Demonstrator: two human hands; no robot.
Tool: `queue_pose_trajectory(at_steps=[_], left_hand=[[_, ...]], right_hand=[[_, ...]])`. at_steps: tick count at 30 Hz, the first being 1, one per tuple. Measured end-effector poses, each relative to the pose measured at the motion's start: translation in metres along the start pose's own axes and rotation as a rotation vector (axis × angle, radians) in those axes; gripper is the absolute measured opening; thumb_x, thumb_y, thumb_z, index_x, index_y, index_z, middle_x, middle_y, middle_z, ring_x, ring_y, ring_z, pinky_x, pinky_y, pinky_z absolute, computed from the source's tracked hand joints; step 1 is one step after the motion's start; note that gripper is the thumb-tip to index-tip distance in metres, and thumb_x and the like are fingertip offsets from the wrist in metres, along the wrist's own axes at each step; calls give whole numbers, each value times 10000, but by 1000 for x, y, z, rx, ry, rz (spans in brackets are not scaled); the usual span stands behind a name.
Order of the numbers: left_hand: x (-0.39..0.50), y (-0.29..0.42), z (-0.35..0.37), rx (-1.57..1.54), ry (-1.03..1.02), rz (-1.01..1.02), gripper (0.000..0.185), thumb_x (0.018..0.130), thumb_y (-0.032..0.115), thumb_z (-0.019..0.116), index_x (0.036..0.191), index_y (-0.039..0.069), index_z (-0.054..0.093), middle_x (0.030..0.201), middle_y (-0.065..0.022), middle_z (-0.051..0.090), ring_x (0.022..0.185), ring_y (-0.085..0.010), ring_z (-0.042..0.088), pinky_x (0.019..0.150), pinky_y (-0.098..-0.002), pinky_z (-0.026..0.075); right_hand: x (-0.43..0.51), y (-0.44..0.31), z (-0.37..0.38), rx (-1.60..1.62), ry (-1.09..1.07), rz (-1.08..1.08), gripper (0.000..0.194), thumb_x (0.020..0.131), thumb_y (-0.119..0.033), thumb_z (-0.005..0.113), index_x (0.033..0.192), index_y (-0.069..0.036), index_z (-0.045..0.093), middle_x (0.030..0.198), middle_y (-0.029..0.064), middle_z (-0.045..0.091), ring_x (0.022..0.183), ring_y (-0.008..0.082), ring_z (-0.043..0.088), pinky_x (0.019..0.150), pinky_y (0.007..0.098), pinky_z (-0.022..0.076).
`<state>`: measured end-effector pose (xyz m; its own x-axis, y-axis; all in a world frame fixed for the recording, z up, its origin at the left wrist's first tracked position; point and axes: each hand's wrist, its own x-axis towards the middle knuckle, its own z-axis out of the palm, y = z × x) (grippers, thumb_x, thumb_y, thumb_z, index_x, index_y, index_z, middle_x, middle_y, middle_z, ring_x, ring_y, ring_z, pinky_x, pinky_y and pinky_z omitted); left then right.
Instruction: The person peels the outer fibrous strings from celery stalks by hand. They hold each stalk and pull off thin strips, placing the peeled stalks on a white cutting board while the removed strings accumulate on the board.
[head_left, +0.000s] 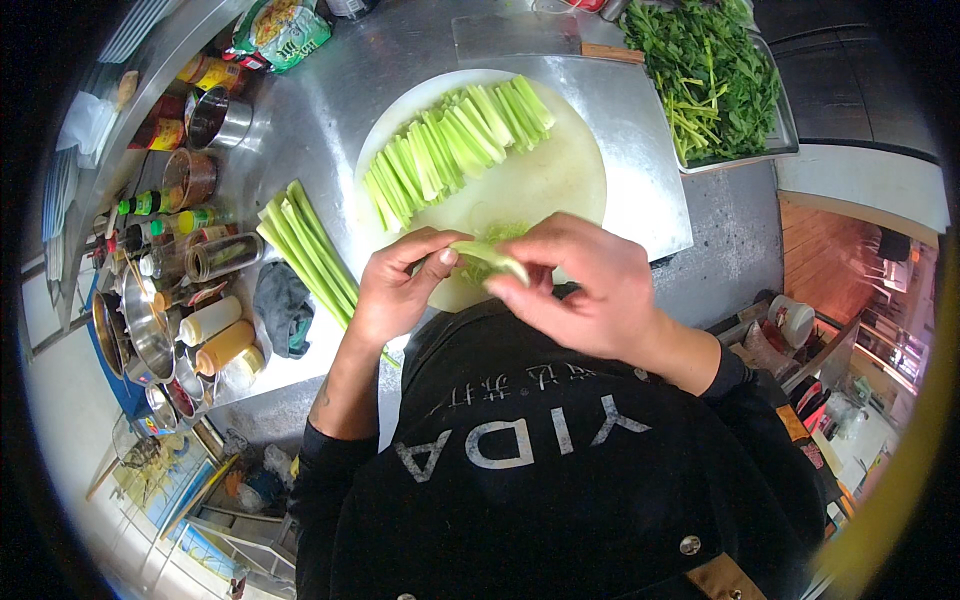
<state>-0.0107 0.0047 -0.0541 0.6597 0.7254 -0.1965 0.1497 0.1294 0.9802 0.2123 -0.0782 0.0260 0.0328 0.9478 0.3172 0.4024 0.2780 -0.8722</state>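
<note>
A short piece of celery stalk (486, 253) spans the gap between my two hands, above the near edge of a round white cutting board (562, 180). My left hand (405, 281) pinches one end between thumb and forefinger. The fingers of my right hand (585, 289), slightly blurred, hold the other end. Beneath the piece lies a small heap of thin green celery strings (495, 231), partly hidden by my hands. A row of cut celery sticks (457, 142) slants across the far side of the board. Long celery stalks (307, 251) lie left of the board, partly behind my left forearm.
A cleaver (517, 37) with a wooden handle lies beyond the board. Celery leaves (705, 75) fill a metal tray (786, 124) at the far right. On the left stand squeeze bottles (225, 346), jars and metal bowls (146, 322), near a dark cloth (283, 307).
</note>
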Motion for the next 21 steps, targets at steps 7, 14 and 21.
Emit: queue_pose_trajectory(at_steps=[7,14,21], left_hand=[[-5,17,-3,257,122,-173,191,989,146,704,1081,-19,732,813,-75,701,717,-125,629,667,-272,501],[2,33,7,471,94,-102,200,958,143,692,1052,-30,726,837,-193,700,668,-247,650,648,-344,513],[5,37,8,416,-32,-87,196,960,135,683,1044,-36,730,855,-170,712,716,-225,656,683,-324,514]], right_hand=[[-1,47,-7,0,91,566,176,908,-48,764,1062,17,709,954,81,707,843,135,670,756,258,527],[-7,53,-1,-544,10,-299,276,750,-17,788,1012,-23,701,1129,122,676,1041,338,660,933,470,552],[-13,52,16,-472,-265,-292,216,762,-112,685,965,-39,697,1107,72,681,982,243,671,853,381,560]])
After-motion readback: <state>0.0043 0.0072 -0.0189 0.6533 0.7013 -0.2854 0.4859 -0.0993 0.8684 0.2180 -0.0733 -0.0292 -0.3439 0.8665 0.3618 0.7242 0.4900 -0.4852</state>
